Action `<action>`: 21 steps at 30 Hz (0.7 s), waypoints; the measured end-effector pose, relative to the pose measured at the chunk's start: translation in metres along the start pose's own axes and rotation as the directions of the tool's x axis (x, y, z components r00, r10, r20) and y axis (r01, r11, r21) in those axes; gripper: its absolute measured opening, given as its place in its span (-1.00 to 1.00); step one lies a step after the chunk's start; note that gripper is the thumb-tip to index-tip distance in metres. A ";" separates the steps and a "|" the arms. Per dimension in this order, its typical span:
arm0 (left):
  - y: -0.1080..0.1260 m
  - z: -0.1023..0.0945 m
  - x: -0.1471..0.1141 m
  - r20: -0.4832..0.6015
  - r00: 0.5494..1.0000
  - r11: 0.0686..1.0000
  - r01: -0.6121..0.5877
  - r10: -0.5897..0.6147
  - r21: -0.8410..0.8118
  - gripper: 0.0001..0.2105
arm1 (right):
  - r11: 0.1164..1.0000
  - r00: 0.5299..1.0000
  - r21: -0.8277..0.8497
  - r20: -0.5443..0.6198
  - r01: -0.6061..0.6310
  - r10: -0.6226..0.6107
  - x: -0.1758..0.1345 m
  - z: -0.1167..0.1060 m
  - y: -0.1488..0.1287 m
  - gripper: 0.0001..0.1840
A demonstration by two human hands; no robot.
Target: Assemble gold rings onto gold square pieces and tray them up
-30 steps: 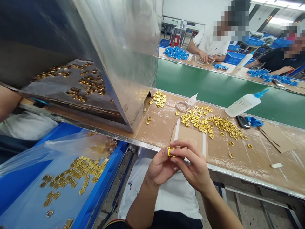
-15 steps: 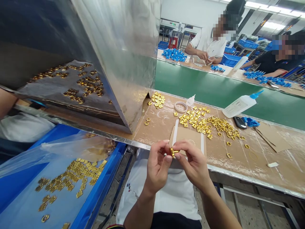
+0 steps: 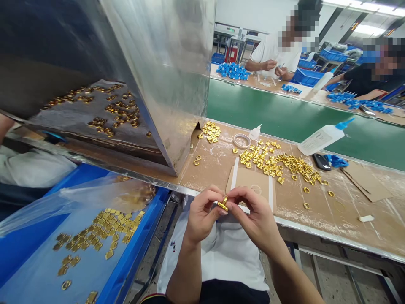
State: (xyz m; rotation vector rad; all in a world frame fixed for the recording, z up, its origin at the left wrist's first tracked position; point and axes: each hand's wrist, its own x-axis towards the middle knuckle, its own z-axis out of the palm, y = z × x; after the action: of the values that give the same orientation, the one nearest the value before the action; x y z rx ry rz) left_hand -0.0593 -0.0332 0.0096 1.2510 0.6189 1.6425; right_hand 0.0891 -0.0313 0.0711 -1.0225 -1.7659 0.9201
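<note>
A small shiny gold ring (image 3: pixel 223 204), with what looks like a flat plate on it, is pinched between my two hands above the table's front edge. My left hand (image 3: pixel 202 215) has its thumb and fingers closed on the left side of it. From the right, my right hand (image 3: pixel 253 211) grips the same ring with thumb and forefinger. Just beyond my hands lies a cardboard sheet (image 3: pixel 248 179) with white tape strips. Behind it are loose square gold pieces (image 3: pixel 257 156) and, further right, a heap of gold rings (image 3: pixel 299 166). The fingers partly cover the held ring.
A metal housing (image 3: pixel 164 76) stands on the left with gold pieces inside. Below it, a blue tray (image 3: pixel 126 261) holds flat gold pieces under plastic film. Tape roll (image 3: pixel 241 141), white bottle (image 3: pixel 321 139) and green belt (image 3: pixel 268 105) lie beyond. Two co-workers sit across the belt.
The held ring has been turned from upright to lying more sideways, and both hands have shifted slightly left. Across the belt, a co-worker's hands have moved apart.
</note>
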 end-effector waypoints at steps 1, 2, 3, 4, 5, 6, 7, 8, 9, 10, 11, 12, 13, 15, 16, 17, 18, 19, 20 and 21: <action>-0.001 0.000 0.001 -0.019 1.000 1.000 0.000 -0.001 -0.026 -0.85 | 1.000 1.000 0.016 -0.002 0.010 -0.010 0.000 0.001 0.000 -0.94; -0.001 0.001 0.001 -0.036 0.999 0.999 0.006 -0.008 -0.053 -0.82 | 0.999 1.000 0.030 -0.002 0.023 -0.023 -0.001 0.002 0.000 -0.94; -0.002 0.001 0.002 -0.049 0.999 0.997 0.015 -0.019 -0.079 -0.80 | 0.998 0.999 0.040 0.002 0.042 -0.042 -0.001 0.004 0.000 -0.94; -0.003 0.002 0.003 -0.058 0.998 0.994 0.029 -0.035 -0.105 -0.77 | 0.997 0.998 0.045 0.005 0.064 -0.064 -0.002 0.005 0.001 -0.93; -0.005 0.002 0.003 -0.062 0.997 0.990 0.047 -0.056 -0.133 -0.74 | 0.995 0.996 0.045 0.004 0.088 -0.088 -0.002 0.006 0.001 -0.93; -0.006 0.002 0.003 -0.061 0.995 0.984 0.065 -0.076 -0.164 -0.72 | 0.993 0.994 0.044 0.000 0.113 -0.113 -0.003 0.007 0.002 -0.92; -0.008 0.003 0.004 -0.056 0.994 0.977 0.081 -0.094 -0.199 -0.71 | 0.990 0.990 0.040 -0.009 0.138 -0.137 -0.004 0.008 0.003 -0.92; -0.010 0.003 0.004 -0.049 0.993 0.967 0.094 -0.109 -0.236 -0.70 | 0.986 0.986 0.031 -0.022 0.166 -0.165 -0.004 0.009 0.004 -0.91; -0.012 0.004 0.004 -0.040 0.992 0.955 0.106 -0.122 -0.277 -0.71 | 0.980 0.980 0.012 -0.037 0.197 -0.196 -0.005 0.010 0.005 -0.90; -0.013 0.005 0.004 -0.029 0.991 0.940 0.117 -0.133 -0.319 -0.72 | 0.972 0.971 -0.017 -0.050 0.233 -0.233 -0.006 0.011 0.006 -0.89; -0.015 0.007 0.004 -0.016 0.990 0.924 0.125 -0.140 -0.362 -0.73 | 0.961 0.959 -0.054 -0.060 0.273 -0.276 -0.007 0.012 0.007 -0.87; -0.016 0.008 0.004 -0.001 0.989 0.905 0.134 -0.147 -0.404 -0.73 | 0.945 0.945 -0.098 -0.066 0.312 -0.319 -0.007 0.012 0.008 -0.86; -0.017 0.010 0.004 0.014 0.988 0.885 0.144 -0.154 -0.443 -0.74 | 0.926 0.930 -0.143 -0.068 0.350 -0.362 -0.008 0.013 0.008 -0.84; -0.018 0.014 0.004 0.039 0.984 0.844 0.168 -0.172 -0.509 -0.74 | 0.883 0.897 -0.221 -0.065 0.414 -0.437 -0.011 0.014 0.010 -0.82; -0.018 0.015 0.003 0.048 0.982 0.827 0.182 -0.185 -0.532 -0.74 | 0.862 0.882 -0.253 -0.065 0.438 -0.467 -0.012 0.014 0.011 -0.81; -0.018 0.017 0.003 0.057 0.978 0.814 0.200 -0.203 -0.546 -0.73 | 0.845 0.869 -0.283 -0.069 0.454 -0.490 -0.013 0.014 0.012 -0.81; -0.018 0.019 0.003 0.062 0.973 0.805 0.220 -0.223 -0.551 -0.72 | 0.831 0.859 -0.311 -0.078 0.462 -0.506 -0.014 0.014 0.013 -0.81; -0.017 0.021 0.003 0.064 0.968 0.799 0.238 -0.244 -0.552 -0.70 | 0.821 0.852 -0.336 -0.091 0.461 -0.516 -0.015 0.014 0.015 -0.81; -0.016 0.023 0.002 0.063 0.962 0.796 0.255 -0.264 -0.550 -0.67 | 0.813 0.845 -0.360 -0.108 0.458 -0.524 -0.016 0.014 0.016 -0.82; -0.015 0.025 0.002 0.062 0.957 0.791 0.270 -0.283 -0.549 -0.63 | 0.805 0.838 -0.382 -0.124 0.454 -0.532 -0.017 0.013 0.017 -0.83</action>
State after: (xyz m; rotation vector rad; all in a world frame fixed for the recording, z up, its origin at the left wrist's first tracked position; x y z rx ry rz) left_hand -0.0304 -0.0284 0.0072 0.6768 0.2820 1.4417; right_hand 0.0858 -0.0420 0.0460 -0.7651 -1.8975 0.1599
